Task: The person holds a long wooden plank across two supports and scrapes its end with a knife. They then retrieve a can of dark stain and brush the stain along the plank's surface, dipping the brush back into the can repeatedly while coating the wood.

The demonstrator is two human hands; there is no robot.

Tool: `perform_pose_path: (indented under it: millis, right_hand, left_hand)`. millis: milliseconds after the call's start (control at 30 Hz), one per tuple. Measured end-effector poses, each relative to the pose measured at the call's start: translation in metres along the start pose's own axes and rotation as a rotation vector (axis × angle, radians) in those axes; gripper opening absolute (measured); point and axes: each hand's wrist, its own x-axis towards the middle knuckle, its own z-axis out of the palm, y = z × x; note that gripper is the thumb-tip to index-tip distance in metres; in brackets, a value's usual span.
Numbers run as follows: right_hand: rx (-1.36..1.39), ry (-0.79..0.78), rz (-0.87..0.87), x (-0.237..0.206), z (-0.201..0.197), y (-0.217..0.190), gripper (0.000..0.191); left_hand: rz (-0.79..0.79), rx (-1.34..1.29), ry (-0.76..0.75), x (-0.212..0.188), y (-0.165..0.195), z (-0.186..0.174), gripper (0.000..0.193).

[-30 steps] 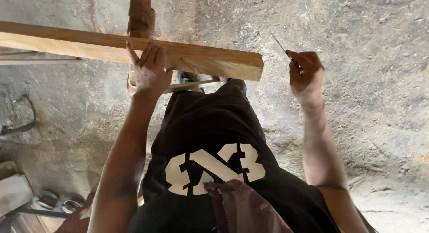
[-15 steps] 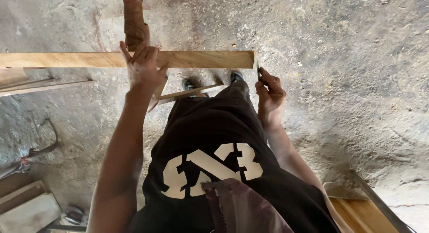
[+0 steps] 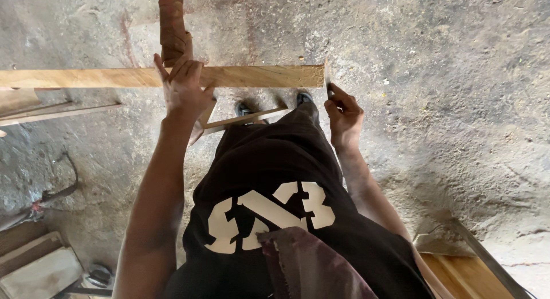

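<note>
One long wooden plank (image 3: pixel 172 77) lies level across the view above the concrete floor (image 3: pixel 447 104), resting on one reddish-brown upright post (image 3: pixel 172 26). The left hand (image 3: pixel 183 87) lies flat on the plank just below the post, fingers (image 3: pixel 192 69) spread and loose, pressing rather than gripping. The right hand (image 3: pixel 344 112) sits at the plank's right end, fingers pinched around one thin pencil (image 3: pixel 327 81) whose tip meets that end. Two shoes (image 3: pixel 272 104) show below the plank.
</note>
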Motion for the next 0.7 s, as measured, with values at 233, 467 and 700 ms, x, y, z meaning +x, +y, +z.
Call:
perform_pose_path:
  millis: [233, 467, 700]
  right_hand:
    - [0.117, 0.099, 0.284, -0.005, -0.005, -0.011, 0.047]
    - [0.214, 0.049, 0.155, -0.01, 0.003, -0.035, 0.039]
    - [-0.222, 0.013, -0.052, -0.014, 0.012, -0.014, 0.037]
  left_hand:
    - [0.037, -0.003, 0.043, 0.004, 0.007, -0.006, 0.042]
    - [0.067, -0.005, 0.069, 0.003, 0.007, 0.0, 0.041]
    - [0.087, 0.075, 0.053, 0.001, -0.006, 0.012, 0.044]
